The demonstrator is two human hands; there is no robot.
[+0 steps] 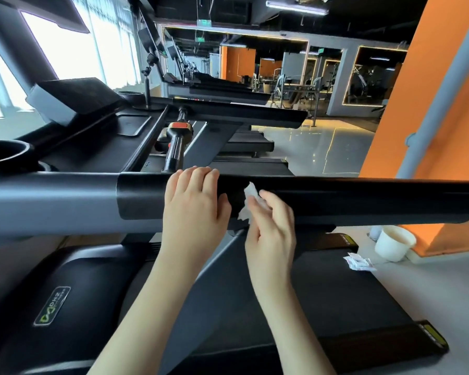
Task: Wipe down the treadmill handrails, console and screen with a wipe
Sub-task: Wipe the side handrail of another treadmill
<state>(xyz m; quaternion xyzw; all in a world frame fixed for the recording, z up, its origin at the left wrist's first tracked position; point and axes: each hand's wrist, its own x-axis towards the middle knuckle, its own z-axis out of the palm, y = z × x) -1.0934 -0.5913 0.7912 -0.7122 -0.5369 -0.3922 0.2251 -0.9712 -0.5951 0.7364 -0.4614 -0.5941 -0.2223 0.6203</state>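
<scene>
The handrail (363, 201) is laid straight across the view, left to right, so that long axis is what any stroke has to be run along. The wipe (248, 198) is pinched in the right hand (271, 228), bunched between thumb and fingertips. It looks to be held against the rail's near face, just right of the left hand (194, 207). The left hand is released, with the fingers draped over the top of the rail and nothing gripped.

Most of the black length is stretched out to the right of the wipe, and the right hand is the nearer one to it. So a rightward sweep is probably what's called for, since leftward the way is blocked by the left hand. The console (92, 147) is set beyond the rail, up and left, likely to be done later. A cup (394, 243) and some packets (359, 262) are left on the floor at the right
</scene>
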